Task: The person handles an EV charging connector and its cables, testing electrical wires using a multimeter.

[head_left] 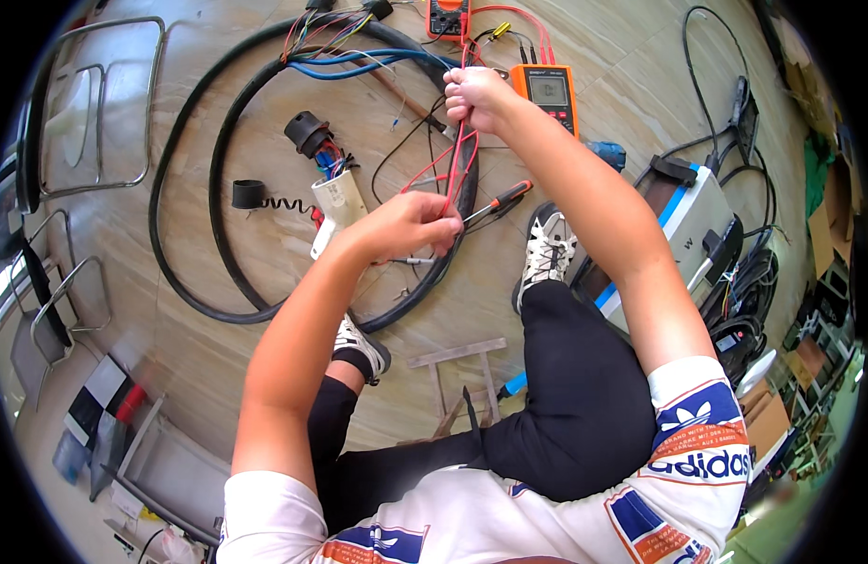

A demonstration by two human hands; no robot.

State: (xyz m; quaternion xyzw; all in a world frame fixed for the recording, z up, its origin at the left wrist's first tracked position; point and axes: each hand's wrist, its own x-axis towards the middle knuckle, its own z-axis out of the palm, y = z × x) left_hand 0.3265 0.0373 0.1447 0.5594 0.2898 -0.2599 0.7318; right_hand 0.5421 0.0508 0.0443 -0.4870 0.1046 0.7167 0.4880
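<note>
My right hand [476, 99] is a closed fist around a red wire [456, 150], beside an orange meter with a grey screen [549, 91]. Lower and to the left, my left hand [415, 226] pinches the same red wire, which runs taut between the two hands. The tips of its fingers are partly hidden. Left of it lies a white handle-shaped housing [338, 202] with coloured wires leading to a black round connector [308, 133]. An orange-handled screwdriver [509, 195] rests just right of my left hand. A thick black cable [161, 202] loops around these things on the floor.
A second orange meter [446, 19] lies at the far edge. A black ring [249, 194] with a coiled cord sits at left. On the right stands a white and blue case [674, 216] with black cables. Metal-framed chairs [100, 103] stand at far left, a small wooden stool [457, 353] between my legs.
</note>
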